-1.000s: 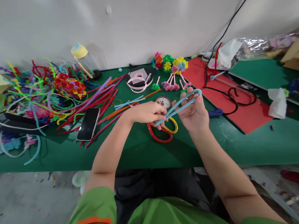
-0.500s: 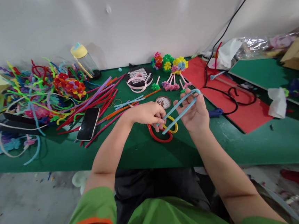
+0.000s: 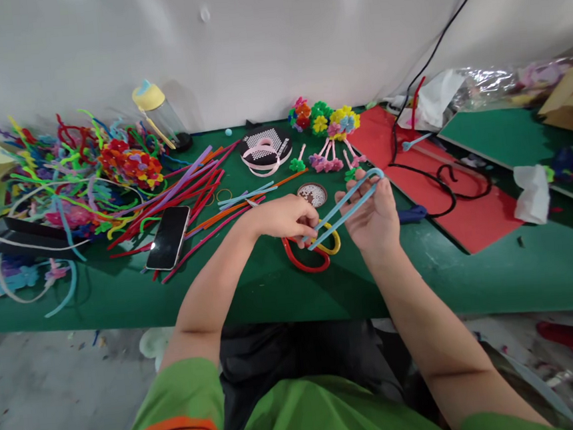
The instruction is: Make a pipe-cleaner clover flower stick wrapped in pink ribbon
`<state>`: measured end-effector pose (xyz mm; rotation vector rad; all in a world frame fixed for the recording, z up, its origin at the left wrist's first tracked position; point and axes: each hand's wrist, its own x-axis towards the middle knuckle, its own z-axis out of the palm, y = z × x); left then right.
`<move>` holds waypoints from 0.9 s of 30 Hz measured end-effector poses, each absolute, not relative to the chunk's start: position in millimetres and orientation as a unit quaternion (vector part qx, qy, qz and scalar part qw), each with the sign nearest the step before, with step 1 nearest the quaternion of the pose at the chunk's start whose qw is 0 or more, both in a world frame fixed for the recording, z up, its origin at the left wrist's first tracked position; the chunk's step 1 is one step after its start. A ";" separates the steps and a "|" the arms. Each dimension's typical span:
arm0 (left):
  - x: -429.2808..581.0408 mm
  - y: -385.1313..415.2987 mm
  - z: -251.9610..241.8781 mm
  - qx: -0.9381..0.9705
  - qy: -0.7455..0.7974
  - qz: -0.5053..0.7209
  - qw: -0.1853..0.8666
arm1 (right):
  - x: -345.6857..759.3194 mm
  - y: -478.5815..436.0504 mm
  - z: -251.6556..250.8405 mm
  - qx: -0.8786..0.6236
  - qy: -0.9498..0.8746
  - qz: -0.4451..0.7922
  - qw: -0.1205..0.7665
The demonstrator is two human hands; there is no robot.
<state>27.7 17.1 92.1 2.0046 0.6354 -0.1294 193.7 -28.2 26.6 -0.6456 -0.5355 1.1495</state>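
A light blue pipe cleaner [image 3: 350,204], bent double into a long narrow loop, stretches between my hands above the table. My left hand [image 3: 291,218] pinches it near its two loose ends. At the folded end, my right hand [image 3: 377,215] grips the bend between thumb and fingers, palm turned up. Under my left hand lie scissors with a red handle [image 3: 307,265] and a yellow one; their blades are hidden. Just beyond my left hand is a small round tin [image 3: 311,195] with pale bits in it.
Loose pipe cleaners [image 3: 203,182] and a phone [image 3: 169,237] lie to the left, before a tangled colourful heap [image 3: 86,165] and a bottle [image 3: 160,112]. Behind sit a ribbon spool [image 3: 266,146] and pipe-cleaner flowers [image 3: 328,121]. At right are a red sheet [image 3: 473,225] and black cable [image 3: 442,194].
The loose ends of the blue pipe cleaner have drawn closer together at my left hand. Both hands stay in nearly the same place.
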 end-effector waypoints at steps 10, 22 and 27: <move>29.5 17.0 93.0 0.839 0.259 -0.063 0.475 | 190.6 -27.5 29.0 -0.284 -0.250 0.510 0.772; 30.6 17.1 91.4 0.832 0.262 -0.064 0.485 | 189.8 -27.2 26.8 -0.290 -0.262 0.493 0.777; 32.3 16.6 89.1 0.826 0.256 -0.065 0.498 | 190.5 -27.1 26.3 -0.303 -0.263 0.485 0.777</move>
